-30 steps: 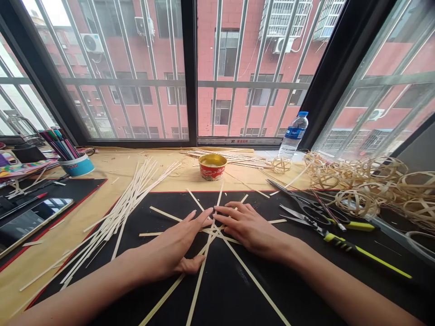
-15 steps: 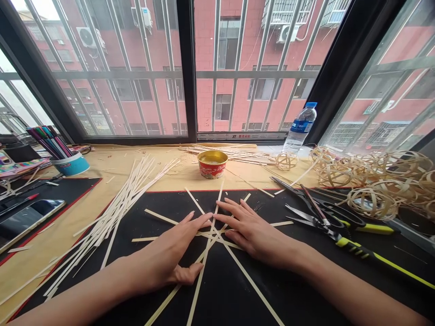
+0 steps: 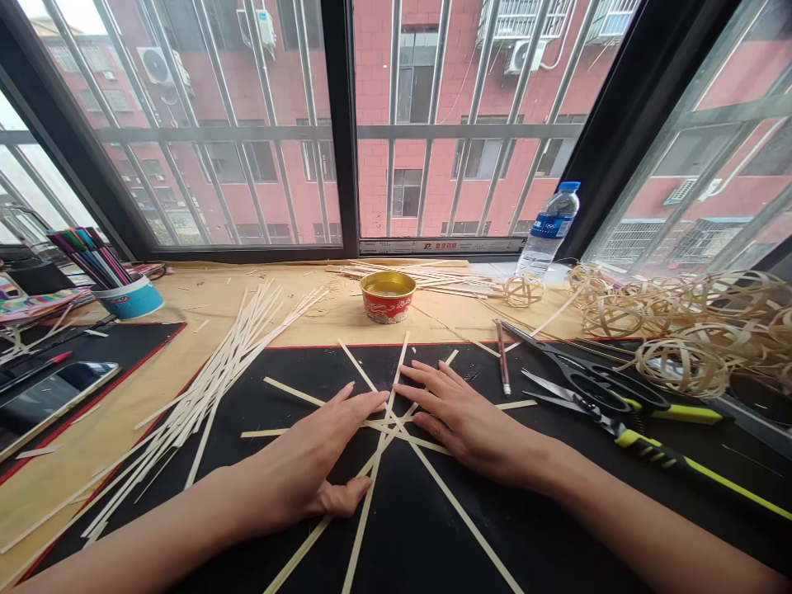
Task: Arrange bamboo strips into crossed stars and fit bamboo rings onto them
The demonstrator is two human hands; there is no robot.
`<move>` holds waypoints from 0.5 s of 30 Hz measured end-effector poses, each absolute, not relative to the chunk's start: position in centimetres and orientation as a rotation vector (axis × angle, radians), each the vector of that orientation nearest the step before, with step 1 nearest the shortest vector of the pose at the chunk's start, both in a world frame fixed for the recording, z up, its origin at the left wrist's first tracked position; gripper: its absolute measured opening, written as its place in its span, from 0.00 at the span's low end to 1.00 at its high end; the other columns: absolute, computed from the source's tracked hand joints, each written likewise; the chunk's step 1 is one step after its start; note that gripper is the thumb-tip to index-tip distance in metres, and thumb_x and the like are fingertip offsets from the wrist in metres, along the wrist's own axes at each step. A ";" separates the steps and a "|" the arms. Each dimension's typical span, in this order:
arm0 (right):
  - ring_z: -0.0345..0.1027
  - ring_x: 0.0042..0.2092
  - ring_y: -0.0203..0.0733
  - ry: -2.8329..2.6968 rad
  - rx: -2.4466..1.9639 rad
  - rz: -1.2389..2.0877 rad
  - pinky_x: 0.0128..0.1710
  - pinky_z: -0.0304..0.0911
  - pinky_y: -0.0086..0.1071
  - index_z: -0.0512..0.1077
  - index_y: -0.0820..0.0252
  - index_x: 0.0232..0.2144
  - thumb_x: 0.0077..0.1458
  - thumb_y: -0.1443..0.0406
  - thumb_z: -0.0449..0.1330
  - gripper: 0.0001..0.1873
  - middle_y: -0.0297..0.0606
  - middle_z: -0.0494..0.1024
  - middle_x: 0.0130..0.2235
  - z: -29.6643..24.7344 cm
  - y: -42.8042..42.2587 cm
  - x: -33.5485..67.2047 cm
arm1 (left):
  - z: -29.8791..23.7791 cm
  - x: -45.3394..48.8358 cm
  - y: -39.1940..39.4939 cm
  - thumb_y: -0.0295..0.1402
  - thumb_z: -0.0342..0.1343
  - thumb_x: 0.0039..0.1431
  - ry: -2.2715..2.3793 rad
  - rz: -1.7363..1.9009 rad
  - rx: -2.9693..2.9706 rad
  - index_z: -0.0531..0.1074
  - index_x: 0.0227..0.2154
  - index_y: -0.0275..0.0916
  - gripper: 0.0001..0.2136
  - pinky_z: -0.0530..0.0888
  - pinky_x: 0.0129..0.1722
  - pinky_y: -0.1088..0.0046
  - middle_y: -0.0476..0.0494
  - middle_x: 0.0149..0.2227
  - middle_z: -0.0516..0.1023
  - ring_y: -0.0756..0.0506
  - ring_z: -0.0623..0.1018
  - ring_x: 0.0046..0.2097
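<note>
Several pale bamboo strips cross one another in a star on the black mat. My left hand lies over the left side of the crossing, fingers stretched forward and thumb apart on a strip near the front. On the right, my right hand rests flat with spread fingertips on the strips just beyond the crossing. Neither hand grips anything; both press lightly from above. Parts of the strips are hidden under the palms.
Left lies a bundle of loose strips, with a phone and pen cup beyond. A red tin stands behind the mat. Right are a pencil, scissors, yellow-black pliers, woven balls and a bottle.
The pencil has moved left, off the scissors and pliers, and now lies on the mat's back edge. Both hands and the crossed strips stay almost as they were.
</note>
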State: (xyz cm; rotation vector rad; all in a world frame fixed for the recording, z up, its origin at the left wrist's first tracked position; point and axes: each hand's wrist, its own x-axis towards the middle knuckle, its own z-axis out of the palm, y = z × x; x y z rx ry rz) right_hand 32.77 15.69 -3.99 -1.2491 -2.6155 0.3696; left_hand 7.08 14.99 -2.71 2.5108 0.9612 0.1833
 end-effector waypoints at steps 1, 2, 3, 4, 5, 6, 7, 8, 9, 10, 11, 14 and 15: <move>0.42 0.67 0.49 -2.615 -1.243 0.368 0.64 0.39 0.55 0.59 0.57 0.61 0.66 0.60 0.44 0.24 0.44 0.56 0.65 -4.0 15.7 32.8 | -2.7 7.1 15.0 0.31 0.55 0.55 0.955 0.186 2.513 0.43 0.64 0.46 0.37 0.56 0.61 0.46 0.40 0.66 0.53 0.32 0.47 0.67; 0.43 0.67 0.48 -2.613 -1.236 0.366 0.65 0.39 0.55 0.59 0.57 0.62 0.66 0.61 0.43 0.24 0.43 0.56 0.65 -4.1 15.7 32.8 | -2.7 7.0 15.0 0.31 0.55 0.55 0.945 0.191 2.519 0.43 0.64 0.46 0.37 0.56 0.61 0.46 0.39 0.66 0.53 0.32 0.47 0.67; 0.43 0.67 0.47 -2.613 -1.231 0.364 0.65 0.39 0.54 0.58 0.57 0.62 0.66 0.63 0.43 0.23 0.42 0.56 0.65 -4.1 15.8 32.8 | -2.7 7.0 15.0 0.31 0.55 0.55 0.935 0.197 2.526 0.44 0.64 0.46 0.36 0.56 0.61 0.46 0.39 0.66 0.54 0.32 0.47 0.67; 0.43 0.67 0.47 -2.613 -1.228 0.361 0.65 0.39 0.54 0.58 0.57 0.62 0.66 0.64 0.43 0.23 0.42 0.56 0.65 -4.1 15.8 32.9 | -2.7 7.0 15.0 0.31 0.55 0.55 0.927 0.204 2.534 0.44 0.64 0.45 0.36 0.56 0.61 0.46 0.38 0.66 0.54 0.31 0.48 0.67; 0.43 0.67 0.47 -2.614 -1.229 0.359 0.65 0.39 0.54 0.58 0.57 0.62 0.66 0.65 0.43 0.23 0.42 0.56 0.65 -4.1 15.8 32.9 | -2.7 7.0 15.0 0.30 0.55 0.55 0.921 0.207 2.541 0.44 0.64 0.45 0.36 0.56 0.61 0.46 0.38 0.65 0.55 0.32 0.48 0.67; 0.43 0.67 0.47 -2.615 -1.232 0.357 0.65 0.39 0.54 0.58 0.57 0.62 0.66 0.65 0.43 0.23 0.42 0.56 0.65 -4.1 15.8 32.8 | -2.7 7.0 15.0 0.30 0.55 0.55 0.919 0.211 2.547 0.44 0.64 0.44 0.36 0.56 0.61 0.46 0.38 0.65 0.55 0.32 0.48 0.67; 0.43 0.67 0.47 -2.617 -1.235 0.356 0.65 0.39 0.54 0.59 0.57 0.61 0.65 0.65 0.43 0.23 0.42 0.56 0.65 -4.1 15.7 32.8 | -2.7 7.1 15.0 0.30 0.55 0.55 0.917 0.214 2.553 0.44 0.64 0.44 0.36 0.57 0.61 0.47 0.37 0.65 0.55 0.32 0.48 0.67; 0.43 0.67 0.47 -2.618 -1.237 0.354 0.65 0.39 0.54 0.59 0.57 0.61 0.66 0.65 0.43 0.23 0.42 0.56 0.65 -4.1 15.7 32.8 | -2.6 7.1 14.9 0.30 0.55 0.55 0.911 0.218 2.563 0.44 0.64 0.43 0.36 0.57 0.61 0.47 0.37 0.65 0.56 0.32 0.49 0.67; 0.43 0.67 0.47 -2.619 -1.236 0.354 0.65 0.39 0.54 0.59 0.57 0.61 0.66 0.64 0.43 0.23 0.42 0.56 0.65 -4.1 15.7 32.8 | -2.5 7.2 14.9 0.30 0.54 0.55 0.898 0.226 2.577 0.44 0.64 0.43 0.36 0.57 0.62 0.47 0.36 0.65 0.56 0.33 0.50 0.67; 0.43 0.67 0.47 -2.619 -1.235 0.354 0.65 0.39 0.54 0.59 0.57 0.62 0.66 0.64 0.43 0.23 0.42 0.56 0.65 -4.1 15.7 32.8 | -2.4 7.3 14.9 0.30 0.54 0.55 0.877 0.237 2.595 0.44 0.64 0.42 0.35 0.56 0.62 0.48 0.36 0.64 0.57 0.34 0.51 0.67; 0.43 0.67 0.47 -2.618 -1.233 0.353 0.65 0.39 0.54 0.59 0.57 0.62 0.66 0.64 0.43 0.23 0.42 0.56 0.65 -4.1 15.7 32.8 | -2.3 7.4 14.9 0.30 0.54 0.56 0.853 0.248 2.614 0.44 0.63 0.42 0.35 0.55 0.62 0.49 0.36 0.64 0.58 0.35 0.52 0.66; 0.43 0.67 0.47 -2.612 -1.234 0.353 0.65 0.39 0.54 0.59 0.57 0.61 0.66 0.64 0.44 0.23 0.42 0.56 0.65 -4.2 15.8 32.8 | -1.8 7.6 14.9 0.29 0.53 0.57 0.800 0.262 2.652 0.45 0.63 0.41 0.33 0.54 0.63 0.50 0.36 0.63 0.59 0.38 0.57 0.65; 0.44 0.67 0.47 -2.610 -1.236 0.354 0.65 0.39 0.54 0.59 0.57 0.61 0.66 0.64 0.44 0.23 0.42 0.56 0.65 -4.2 15.8 32.8 | -1.7 7.6 14.9 0.30 0.53 0.58 0.798 0.259 2.658 0.45 0.62 0.41 0.32 0.54 0.63 0.50 0.36 0.63 0.60 0.38 0.57 0.65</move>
